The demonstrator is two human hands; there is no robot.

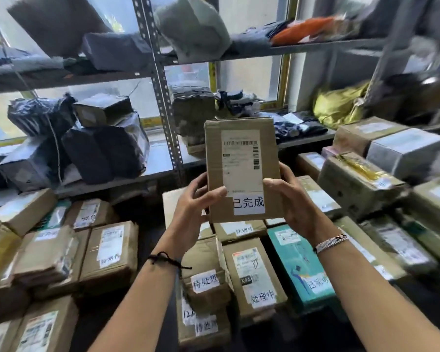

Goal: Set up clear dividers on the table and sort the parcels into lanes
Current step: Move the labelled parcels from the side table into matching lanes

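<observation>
As fingers (214, 193) grip box (271, 148), lbl (239, 171) part-covered

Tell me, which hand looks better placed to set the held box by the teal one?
Probably the right hand: the teal box lies below its wrist, while the left hand, also gripping the cardboard box, sits over differently labelled parcels.

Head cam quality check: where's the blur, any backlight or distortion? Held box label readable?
Head view, centre: the box, gripped by the left hand and right hand, is sharp, its sticker legible. Head view, right edge: the yellow bag smears with motion blur. Head view, background: the windows blow out, backlighting the dark bags. The wide-angle lens bends the shelf post.
</observation>
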